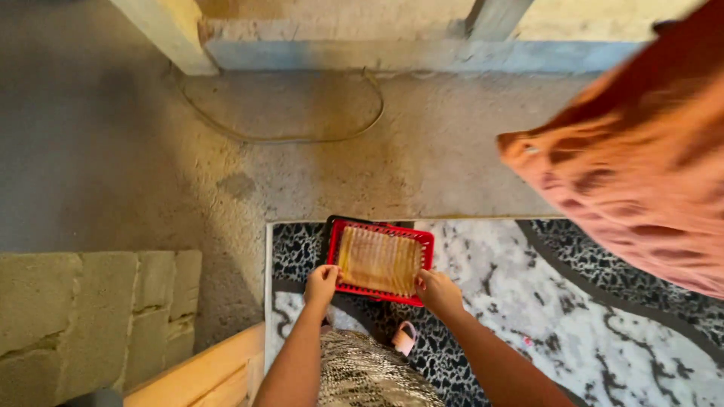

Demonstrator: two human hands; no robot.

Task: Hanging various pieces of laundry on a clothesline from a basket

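Observation:
I hold a small red plastic basket [422, 240] with both hands above a black and white patterned rug [573, 309]. Folded tan ribbed cloth [379, 261] fills the basket. My left hand [322, 284] grips the basket's near left edge. My right hand [438, 290] grips its near right corner. Below the basket a pink slipper [405, 337] shows on my foot, next to my patterned skirt [366, 373].
An orange cloth [641, 181] bulks in at the right, close to the camera. A thin cable [302, 137] curves over the bare concrete floor near the far wall. Concrete blocks [90, 316] lie at lower left, with a wooden board [204, 373] beside them.

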